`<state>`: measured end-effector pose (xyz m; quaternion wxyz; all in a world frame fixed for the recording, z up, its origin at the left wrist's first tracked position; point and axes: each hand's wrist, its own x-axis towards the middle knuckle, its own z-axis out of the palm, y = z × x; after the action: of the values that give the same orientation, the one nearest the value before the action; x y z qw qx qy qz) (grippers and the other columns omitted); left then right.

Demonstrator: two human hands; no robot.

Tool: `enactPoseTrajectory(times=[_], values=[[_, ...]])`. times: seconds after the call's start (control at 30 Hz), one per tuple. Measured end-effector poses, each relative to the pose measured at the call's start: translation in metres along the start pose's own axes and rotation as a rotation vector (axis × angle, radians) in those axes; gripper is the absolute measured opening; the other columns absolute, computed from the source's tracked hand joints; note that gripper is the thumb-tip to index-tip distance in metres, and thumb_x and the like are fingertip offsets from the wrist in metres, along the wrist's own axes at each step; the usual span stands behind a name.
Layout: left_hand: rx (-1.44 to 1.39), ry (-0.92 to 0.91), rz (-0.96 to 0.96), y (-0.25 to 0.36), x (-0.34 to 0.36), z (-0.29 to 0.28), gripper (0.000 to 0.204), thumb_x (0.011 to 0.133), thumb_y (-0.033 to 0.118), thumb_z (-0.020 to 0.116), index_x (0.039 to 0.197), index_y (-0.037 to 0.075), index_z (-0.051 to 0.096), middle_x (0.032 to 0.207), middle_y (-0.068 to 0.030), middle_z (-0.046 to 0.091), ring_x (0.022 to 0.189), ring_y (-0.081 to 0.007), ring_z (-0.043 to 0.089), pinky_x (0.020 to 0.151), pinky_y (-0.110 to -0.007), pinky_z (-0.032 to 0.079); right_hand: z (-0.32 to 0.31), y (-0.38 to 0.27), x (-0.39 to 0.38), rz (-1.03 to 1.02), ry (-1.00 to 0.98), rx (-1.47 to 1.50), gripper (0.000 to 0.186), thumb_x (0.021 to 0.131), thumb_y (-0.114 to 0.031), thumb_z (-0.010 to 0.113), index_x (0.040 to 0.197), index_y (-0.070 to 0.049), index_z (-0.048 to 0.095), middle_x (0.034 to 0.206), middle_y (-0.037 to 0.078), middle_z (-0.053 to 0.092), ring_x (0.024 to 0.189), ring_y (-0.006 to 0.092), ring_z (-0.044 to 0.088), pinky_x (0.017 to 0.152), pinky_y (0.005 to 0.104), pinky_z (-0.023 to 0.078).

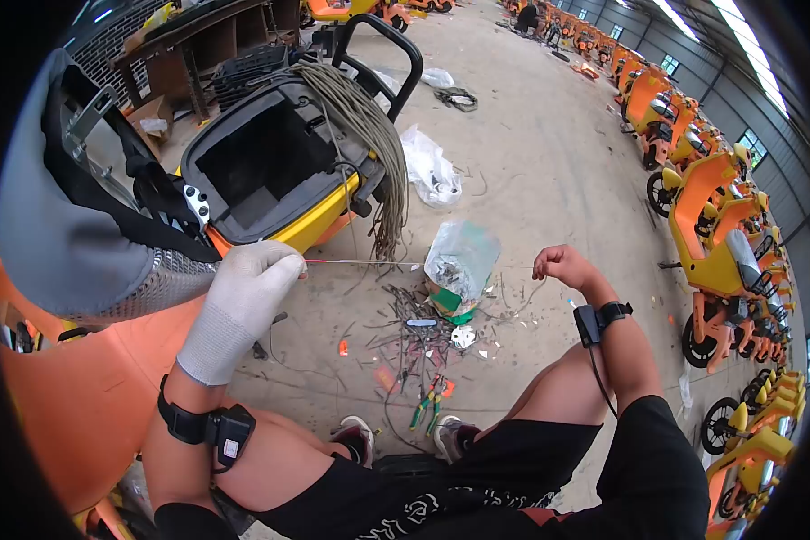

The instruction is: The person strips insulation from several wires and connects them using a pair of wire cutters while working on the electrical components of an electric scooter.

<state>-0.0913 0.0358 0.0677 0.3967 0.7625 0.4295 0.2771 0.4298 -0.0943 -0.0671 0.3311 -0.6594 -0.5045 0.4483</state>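
My left hand (259,283), in a pale knitted glove, is closed in a pinch on a thin wire (360,262), which runs taut toward my bare right hand (560,265), also closed on it. A loose length dangles below my right hand. Beneath the wire, a green plastic bag (459,288) holding scraps sits on the floor among scattered cut black pieces (405,337). Green-handled pliers (427,405) lie between my shoes. Just left of my gloved hand are an orange scooter body (90,378) and a raised grey seat (72,225).
An open black compartment with yellow trim (328,225) stands at upper left, rope (369,135) draped over it, before a metal bench (171,49). A white bag (432,171) and coiled cable (459,99) lie on the concrete floor. Rows of orange-yellow scooters (711,234) line the right.
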Motion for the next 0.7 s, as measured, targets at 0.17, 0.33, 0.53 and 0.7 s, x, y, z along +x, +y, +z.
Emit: enactPoseTrajectory(times=[0.17, 0.33, 0.53, 0.7], values=[[0.007, -0.025, -0.008, 0.003, 0.002, 0.0, 0.027, 0.086, 0.018, 0.054, 0.083, -0.007, 0.062, 0.078, -0.0073, 0.059, 0.075, -0.0126, 0.056, 0.07, -0.025, 0.044, -0.005, 0.006, -0.01, 0.023, 0.023, -0.043, 0.009, 0.082, -0.008, 0.06, 0.076, -0.002, 0.062, 0.082, 0.007, 0.067, 0.081, 0.0168, 0.065, 0.077, 0.0313, 0.052], [-0.03, 0.01, 0.036, 0.007, 0.002, -0.003, 0.028, 0.086, 0.019, 0.053, 0.083, -0.007, 0.062, 0.077, -0.0071, 0.059, 0.074, -0.0131, 0.055, 0.07, -0.026, 0.044, -0.019, 0.024, -0.017, 0.034, 0.036, -0.057, 0.011, 0.084, -0.011, 0.062, 0.081, -0.001, 0.065, 0.082, 0.007, 0.069, 0.081, 0.0157, 0.065, 0.079, 0.0311, 0.052], [0.035, 0.005, 0.015, 0.004, 0.005, 0.0, 0.027, 0.087, 0.019, 0.053, 0.083, -0.006, 0.062, 0.076, -0.0073, 0.058, 0.073, -0.0132, 0.054, 0.069, -0.026, 0.044, -0.042, 0.055, -0.039, 0.17, 0.128, -0.164, 0.012, 0.086, -0.012, 0.062, 0.084, -0.001, 0.065, 0.084, 0.006, 0.069, 0.083, 0.0153, 0.066, 0.079, 0.03, 0.051], [0.031, -0.025, -0.011, -0.003, 0.006, 0.004, 0.028, 0.089, 0.021, 0.053, 0.087, -0.005, 0.063, 0.077, -0.0084, 0.058, 0.073, -0.0134, 0.055, 0.07, -0.027, 0.044, -0.045, 0.067, -0.05, 0.376, 0.185, -0.294, 0.014, 0.086, -0.014, 0.063, 0.089, -0.001, 0.069, 0.082, 0.006, 0.071, 0.082, 0.0131, 0.068, 0.079, 0.029, 0.051]])
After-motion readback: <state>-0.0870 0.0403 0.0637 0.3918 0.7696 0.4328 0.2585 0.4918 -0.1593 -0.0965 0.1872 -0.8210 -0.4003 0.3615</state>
